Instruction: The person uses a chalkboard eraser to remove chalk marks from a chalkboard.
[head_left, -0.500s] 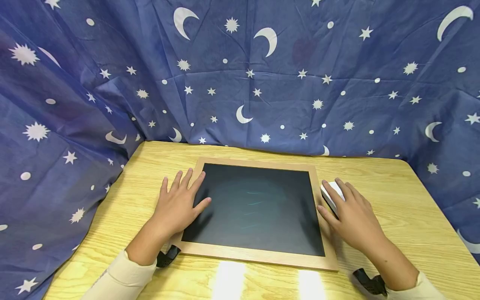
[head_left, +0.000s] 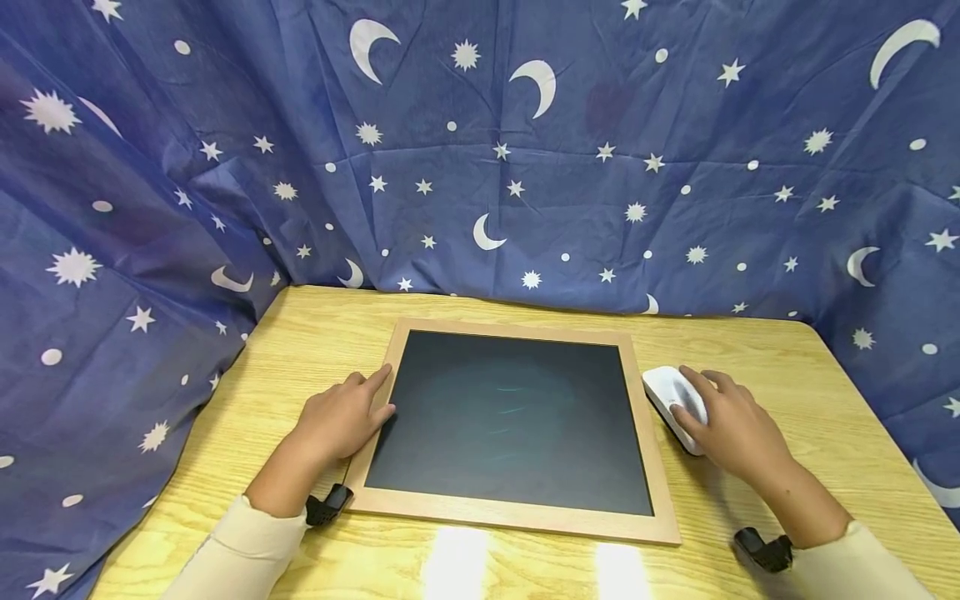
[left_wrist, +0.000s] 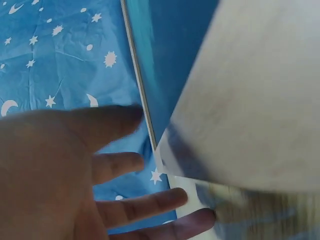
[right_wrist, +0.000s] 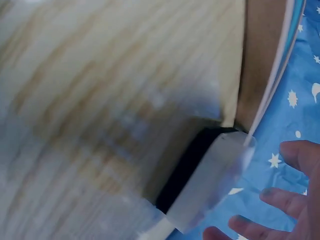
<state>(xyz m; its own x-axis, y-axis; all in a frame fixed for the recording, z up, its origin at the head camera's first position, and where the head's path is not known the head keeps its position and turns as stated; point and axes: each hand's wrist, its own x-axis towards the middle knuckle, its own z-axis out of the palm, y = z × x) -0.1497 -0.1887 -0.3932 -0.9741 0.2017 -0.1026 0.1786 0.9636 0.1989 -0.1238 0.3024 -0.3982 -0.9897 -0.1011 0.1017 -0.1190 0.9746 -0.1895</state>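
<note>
A small chalkboard (head_left: 517,450) in a light wooden frame lies flat on the table, a few faint chalk lines across its dark surface. At its left side is my left hand (head_left: 333,421), with index finger and thumb over the frame; the left wrist view shows its fingers (left_wrist: 142,204) extended near the board's edge. Right of the board rests an eraser (head_left: 663,387) with a white top and a black underside. My right hand (head_left: 742,437) reaches over the eraser's right side. In the right wrist view, its loosely spread fingers stand beside the eraser (right_wrist: 212,182).
The wooden table (head_left: 322,333) has rounded far corners. A blue curtain (head_left: 420,217) with white moons and stars hangs behind and along both sides. Black wrist cameras sit below the left (head_left: 328,505) and right (head_left: 762,550) wrists.
My left hand has drawn back from above the board's surface to its left frame. My right hand has moved right, uncovering more of the eraser.
</note>
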